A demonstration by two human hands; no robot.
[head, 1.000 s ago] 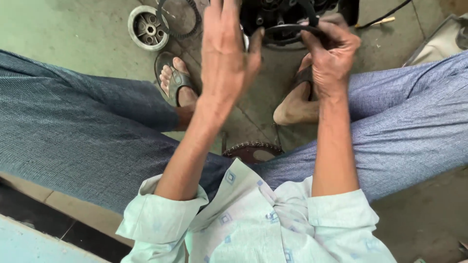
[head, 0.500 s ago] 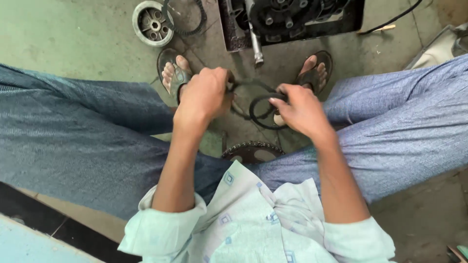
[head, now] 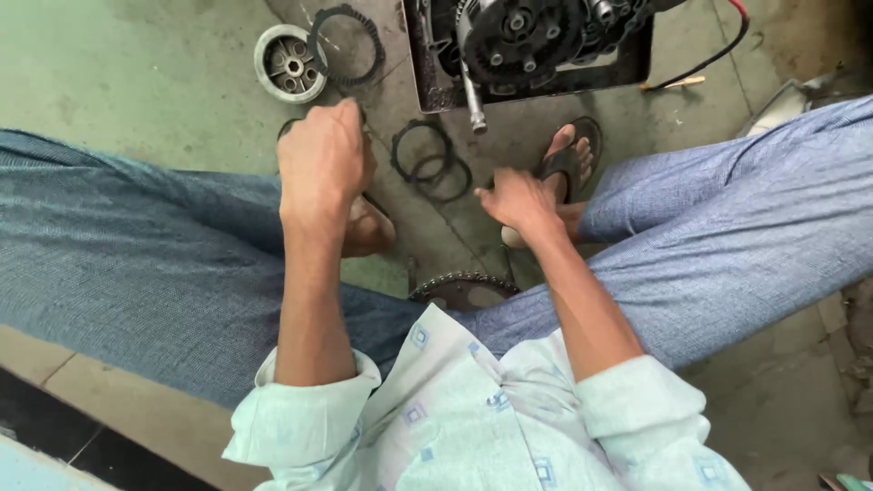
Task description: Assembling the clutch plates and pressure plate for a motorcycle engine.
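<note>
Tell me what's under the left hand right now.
Under the left hand, a sandalled foot shows on the concrete floor. A dark ring edge peeks out; the rest is covered.

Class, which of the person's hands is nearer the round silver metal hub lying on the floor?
Left. The left hand hovers just below-right of the round silver metal hub; the right hand is farther right, beside the sandalled foot.

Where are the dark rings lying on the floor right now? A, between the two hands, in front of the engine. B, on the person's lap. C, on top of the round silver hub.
A: the stacked dark rings lie on the concrete between the left hand and the right hand, just below the engine.
</note>
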